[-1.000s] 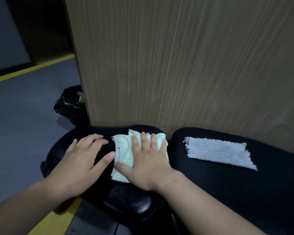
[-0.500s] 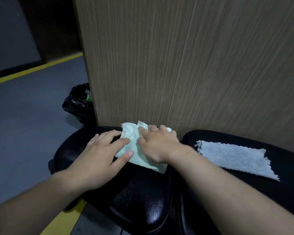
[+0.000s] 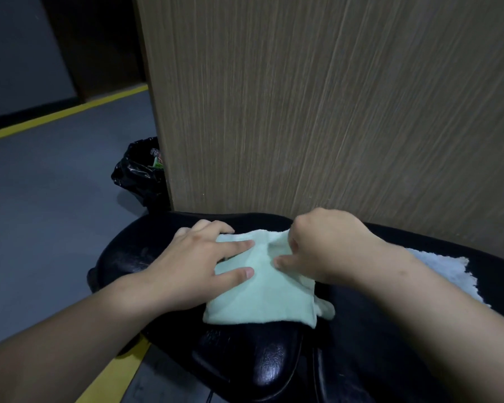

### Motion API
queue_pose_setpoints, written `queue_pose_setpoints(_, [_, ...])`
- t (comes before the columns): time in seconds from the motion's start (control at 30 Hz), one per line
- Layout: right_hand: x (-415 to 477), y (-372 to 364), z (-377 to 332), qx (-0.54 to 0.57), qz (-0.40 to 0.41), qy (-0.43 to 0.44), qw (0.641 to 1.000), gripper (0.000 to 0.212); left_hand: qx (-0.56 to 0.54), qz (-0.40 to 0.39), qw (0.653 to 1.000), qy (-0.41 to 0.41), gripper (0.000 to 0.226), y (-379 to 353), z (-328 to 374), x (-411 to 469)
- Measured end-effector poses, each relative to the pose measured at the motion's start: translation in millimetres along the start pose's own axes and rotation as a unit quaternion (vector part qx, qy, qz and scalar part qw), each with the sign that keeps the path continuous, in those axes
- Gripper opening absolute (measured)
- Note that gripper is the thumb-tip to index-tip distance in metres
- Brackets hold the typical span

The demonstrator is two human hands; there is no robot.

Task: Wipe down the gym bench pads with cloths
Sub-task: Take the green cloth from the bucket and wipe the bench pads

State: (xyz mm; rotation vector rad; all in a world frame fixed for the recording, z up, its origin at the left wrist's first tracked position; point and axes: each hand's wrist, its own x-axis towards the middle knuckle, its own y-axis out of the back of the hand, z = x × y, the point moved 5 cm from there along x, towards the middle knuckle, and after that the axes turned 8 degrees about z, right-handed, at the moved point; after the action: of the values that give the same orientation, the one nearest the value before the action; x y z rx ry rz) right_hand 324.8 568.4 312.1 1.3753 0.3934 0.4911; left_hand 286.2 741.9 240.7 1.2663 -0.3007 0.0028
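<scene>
Behind the bench pad (image 3: 146, 251), a black bin bag (image 3: 137, 178) holds green litter (image 3: 158, 163).

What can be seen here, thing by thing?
green cloth: one, pale green, on the left bench pad
white cloth: one, white, on the right bench pad, partly behind the right forearm
left bench pad: one, black, in front of the panel
right bench pad: one, black, beside the left one
wooden panel: one, brown, upright behind the pads
rubbish bag: one, black, on the floor left of the panel
floor: grey, yellow stripes
left hand: flat on the green cloth
right hand: pinches the green cloth's far edge
</scene>
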Motion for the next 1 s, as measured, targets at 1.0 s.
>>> queue_pose_setpoints(1.0, [-28, -56, 30, 0.378, 0.113, -0.11, 0.912, 0.065, -0.094, 0.037, 0.992, 0.077, 0.041, -1, 31, 11])
